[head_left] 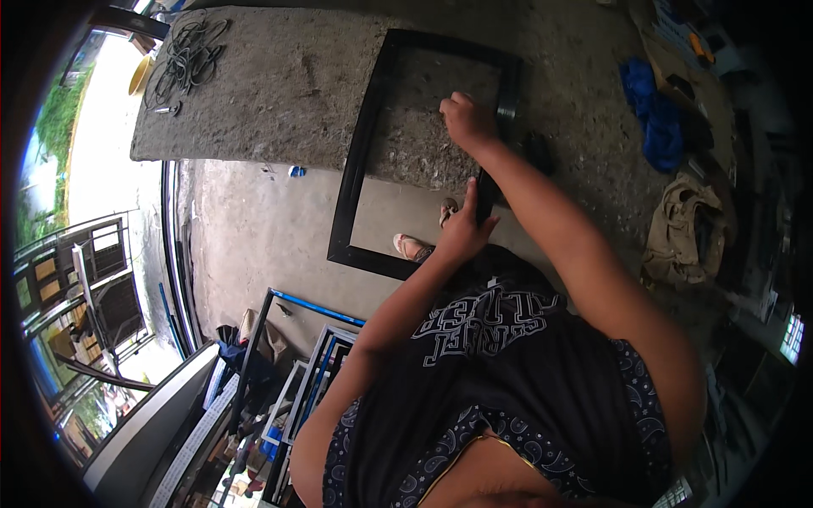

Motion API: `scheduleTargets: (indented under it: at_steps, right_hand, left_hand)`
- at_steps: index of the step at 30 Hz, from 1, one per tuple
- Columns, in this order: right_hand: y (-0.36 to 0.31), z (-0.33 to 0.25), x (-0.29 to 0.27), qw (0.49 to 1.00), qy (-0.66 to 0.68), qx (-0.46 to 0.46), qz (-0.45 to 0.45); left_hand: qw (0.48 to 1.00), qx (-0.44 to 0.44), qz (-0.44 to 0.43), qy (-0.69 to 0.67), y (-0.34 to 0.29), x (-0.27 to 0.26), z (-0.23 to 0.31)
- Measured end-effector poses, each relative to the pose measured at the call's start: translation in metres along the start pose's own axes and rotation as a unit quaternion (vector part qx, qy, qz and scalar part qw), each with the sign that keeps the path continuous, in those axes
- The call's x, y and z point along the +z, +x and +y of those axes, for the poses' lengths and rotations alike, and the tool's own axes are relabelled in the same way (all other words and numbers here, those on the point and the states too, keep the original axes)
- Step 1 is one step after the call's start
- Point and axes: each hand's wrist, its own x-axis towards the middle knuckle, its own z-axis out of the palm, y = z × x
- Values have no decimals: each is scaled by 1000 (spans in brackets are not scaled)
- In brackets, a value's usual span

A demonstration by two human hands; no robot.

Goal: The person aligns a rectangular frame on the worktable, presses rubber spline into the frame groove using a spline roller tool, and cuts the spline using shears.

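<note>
A black rectangular frame (362, 161), like a window frame, lies partly on a rough grey worktable (271, 80) and reaches past its near edge toward my body. My left hand (464, 233) holds the frame's right rail near the table edge, index finger stretched along it and thumb on the other side. Farther up, my right hand (468, 123) is closed above the frame's opening, beside the right rail. Whatever its fingers pinch, if anything, is hidden. A small shiny band shows on the rail beyond that hand; its kind is unclear.
A tangled dark cord (190, 59) lies at the table's far left. To the right are a blue cloth (652, 118) and a tan cloth bag (688, 229). Several metal frames (318, 372) lean at the lower left. My feet (410, 245) stand below the frame.
</note>
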Motion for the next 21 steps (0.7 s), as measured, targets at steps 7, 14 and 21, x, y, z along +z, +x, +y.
scheduleTargets:
  at_steps: [7,14,21]
  right_hand:
    - [-39,-20,-40,998,52,2,28]
    - [-149,-1,-86,984,-4,86,156]
    - [-236,147,-75,871,-42,489,13]
  left_hand:
    - [986,100,60,117,-9,-8,-11]
    - [991,102,51,63,-74,-59,-26]
    - [952,150,230,132,-179,-72,-105]
